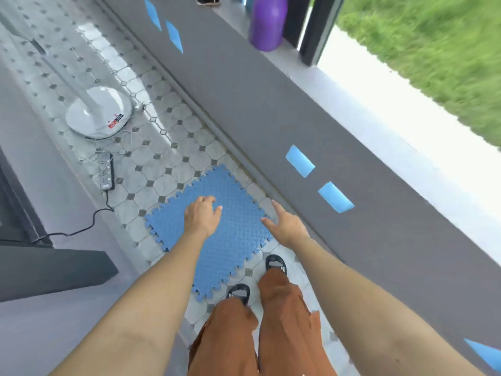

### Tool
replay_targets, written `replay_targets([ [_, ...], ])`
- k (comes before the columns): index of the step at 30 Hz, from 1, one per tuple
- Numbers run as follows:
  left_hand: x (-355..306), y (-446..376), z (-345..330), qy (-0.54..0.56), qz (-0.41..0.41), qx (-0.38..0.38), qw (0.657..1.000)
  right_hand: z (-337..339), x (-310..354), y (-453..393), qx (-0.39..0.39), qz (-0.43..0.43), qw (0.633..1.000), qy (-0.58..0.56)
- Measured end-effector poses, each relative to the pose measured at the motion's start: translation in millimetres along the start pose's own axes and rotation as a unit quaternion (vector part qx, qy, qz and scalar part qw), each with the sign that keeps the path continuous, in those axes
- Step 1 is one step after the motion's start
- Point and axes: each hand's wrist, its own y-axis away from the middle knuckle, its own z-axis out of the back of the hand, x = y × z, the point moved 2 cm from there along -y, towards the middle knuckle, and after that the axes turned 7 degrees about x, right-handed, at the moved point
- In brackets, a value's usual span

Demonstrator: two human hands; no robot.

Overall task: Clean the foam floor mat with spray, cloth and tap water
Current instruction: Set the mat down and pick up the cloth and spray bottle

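At the far left a dark grey ledge [54, 270] juts in over plain grey flooring, and beyond it a white round fan base [99, 112] stands on the patterned floor tiles [162, 158] with loose white cords around it. Just in front of the base lies a grey power strip [107, 172], its black cable [81, 229] snaking back toward the left edge. Moving right, the blue foam floor mat [230, 240] lies flat on the tiles, its jigsaw-toothed edges showing all round, set at a slant to the tile strip. The left hand [202, 215] hangs over the mat's upper left part, palm down, fingers loosely curled and apart, holding nothing; whether it touches the foam cannot be told. The right hand [284, 226] is spread wide and empty over the mat's right edge, fingers pointing up and away. Below the hands, two legs in rust-brown trousers [271, 335] end in black sandals [238, 293] planted on the tiles just beside the mat's near corner. To the right of the tiles runs a wide dark grey band [298, 118] marked with light blue rectangles [299, 160]. On a pale sill at the top stands a purple bottle [267, 23] beside dark posts, and blurred green grass [433, 50] fills the far right.
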Motion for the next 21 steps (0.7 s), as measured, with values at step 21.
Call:
replay_targets([
  [21, -407, 181, -162, -0.209, -0.513, 0.114, 0.825, -70, -362, 357, -0.319, -0.365, 0.767, -0.421],
])
